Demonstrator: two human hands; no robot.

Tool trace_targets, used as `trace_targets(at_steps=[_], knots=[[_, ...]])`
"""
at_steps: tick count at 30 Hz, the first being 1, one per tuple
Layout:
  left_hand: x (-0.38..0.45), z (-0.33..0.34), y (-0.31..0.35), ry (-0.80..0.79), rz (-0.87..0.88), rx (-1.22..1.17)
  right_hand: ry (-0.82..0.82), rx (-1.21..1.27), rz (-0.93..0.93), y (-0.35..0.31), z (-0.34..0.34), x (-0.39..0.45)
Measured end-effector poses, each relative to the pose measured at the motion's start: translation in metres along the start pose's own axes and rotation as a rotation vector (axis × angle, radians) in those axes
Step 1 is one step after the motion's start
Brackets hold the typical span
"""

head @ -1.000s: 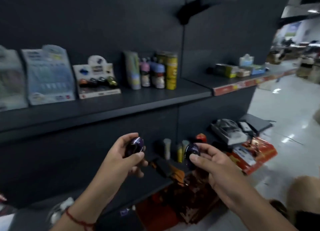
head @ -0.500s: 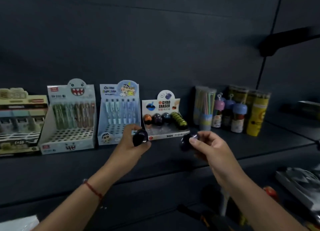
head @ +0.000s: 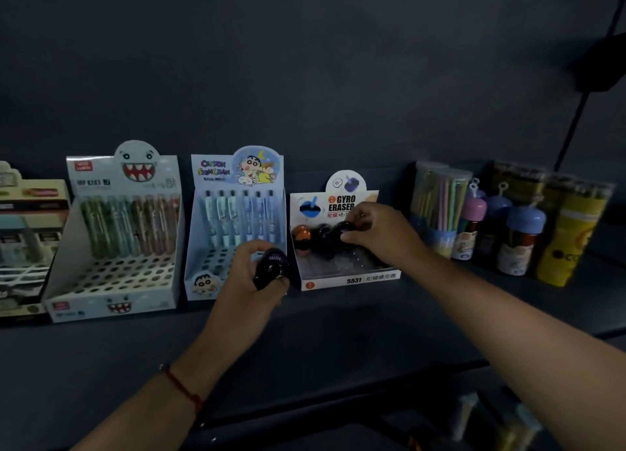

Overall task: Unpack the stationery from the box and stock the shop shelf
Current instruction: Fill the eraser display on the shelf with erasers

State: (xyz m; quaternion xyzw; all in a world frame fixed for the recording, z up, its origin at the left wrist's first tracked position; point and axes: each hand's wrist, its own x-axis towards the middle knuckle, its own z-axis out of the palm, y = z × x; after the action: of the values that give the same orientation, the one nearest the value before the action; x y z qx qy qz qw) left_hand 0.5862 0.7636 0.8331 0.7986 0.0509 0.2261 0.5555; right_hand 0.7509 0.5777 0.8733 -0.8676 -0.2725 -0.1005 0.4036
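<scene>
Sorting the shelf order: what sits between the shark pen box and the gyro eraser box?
Head view: the cartoon pen box stands between shark pen box and gyro eraser box.

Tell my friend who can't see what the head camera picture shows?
The right hand sets a dark eraser into the gyro eraser box on a dark shelf. The left hand holds another eraser. Pen boxes stand alongside.

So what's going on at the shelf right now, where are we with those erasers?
A person is stocking the Gyro Eraser display box on the shelf. The right hand is setting a dark eraser into the box's back row, beside an orange eraser and another dark one. The left hand holds a second dark eraser in front of the box, not yet placed.
</scene>
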Motion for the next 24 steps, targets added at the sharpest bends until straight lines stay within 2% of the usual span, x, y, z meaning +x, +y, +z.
trace_targets(at_steps=[9,18,20,22,24], knots=[[0.005,0.0,-0.009,-0.038,0.01,-0.012,-0.158,-0.193,0.004,0.012,0.029,0.025],[0.001,0.002,-0.004,-0.094,0.037,-0.038,-0.099,-0.328,-0.021,0.003,0.029,0.007],[-0.002,0.002,-0.001,-0.099,0.046,-0.063,0.003,-0.199,-0.013,-0.005,0.03,-0.015],[-0.006,0.002,0.003,-0.108,0.079,-0.086,0.079,0.097,0.049,-0.019,0.031,-0.049],[-0.011,0.002,0.006,-0.151,0.131,-0.084,0.029,0.402,0.145,-0.036,0.034,-0.086]])
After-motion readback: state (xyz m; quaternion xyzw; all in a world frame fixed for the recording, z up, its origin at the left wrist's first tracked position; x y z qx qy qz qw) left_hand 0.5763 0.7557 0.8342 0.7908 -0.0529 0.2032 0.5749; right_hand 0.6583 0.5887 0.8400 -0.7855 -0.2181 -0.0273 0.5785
